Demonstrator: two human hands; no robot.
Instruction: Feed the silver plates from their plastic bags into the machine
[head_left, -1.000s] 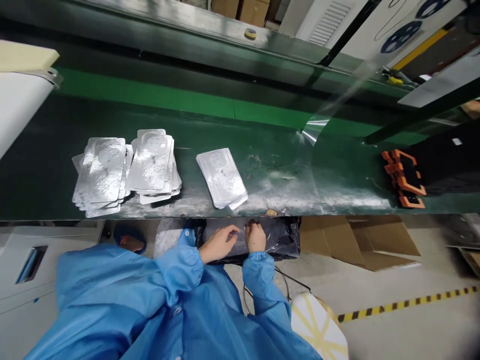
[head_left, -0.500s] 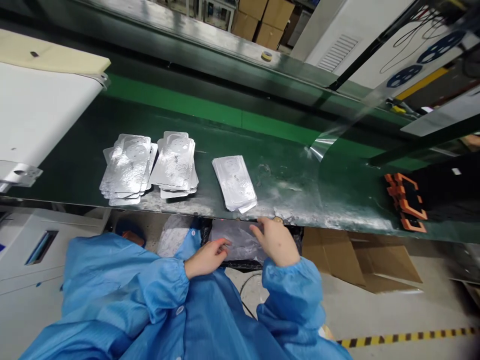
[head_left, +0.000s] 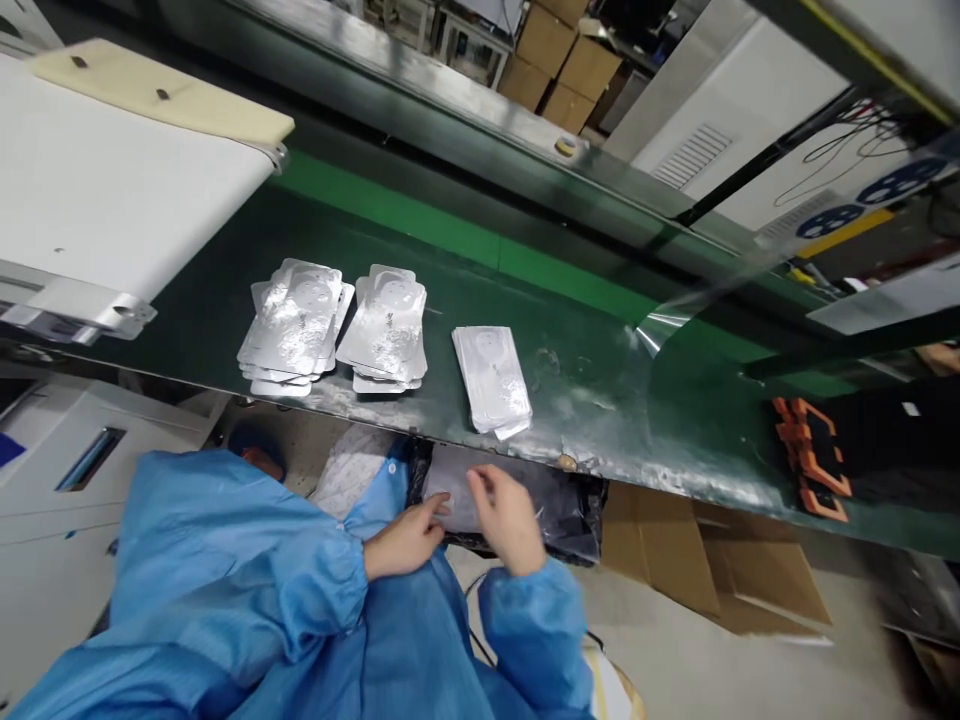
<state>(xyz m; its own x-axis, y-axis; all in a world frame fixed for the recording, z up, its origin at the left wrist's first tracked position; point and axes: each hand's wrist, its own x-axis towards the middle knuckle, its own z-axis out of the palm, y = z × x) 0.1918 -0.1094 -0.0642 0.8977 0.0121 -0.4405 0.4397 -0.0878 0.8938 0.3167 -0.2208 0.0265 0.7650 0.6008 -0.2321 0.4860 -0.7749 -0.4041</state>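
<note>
1. Across the long dark green desk [head_left: 600, 400] lie three stacks of flat, silvery, round-cornered cards: a left stack [head_left: 289, 320] and a middle stack [head_left: 385, 325] just beside each other, and a neater right stack [head_left: 493, 375] set apart. The cards in each overlap too much to count.
2. Below the desk's front edge sits one container lined with black plastic [head_left: 598, 505], with clear, greyish plastic film [head_left: 454, 470] inside; its layers cannot be counted.
3. Two bare hands are over it. The left hand [head_left: 405, 540] has its fingertips at the film; whether its grip pinches any, I cannot tell.
4. The right hand [head_left: 514, 522] is raised above the film, fingers curled; I cannot tell whether its grip holds anything.
5. To the right, on the floor, stands one open brown cardboard box [head_left: 660, 545].
</note>
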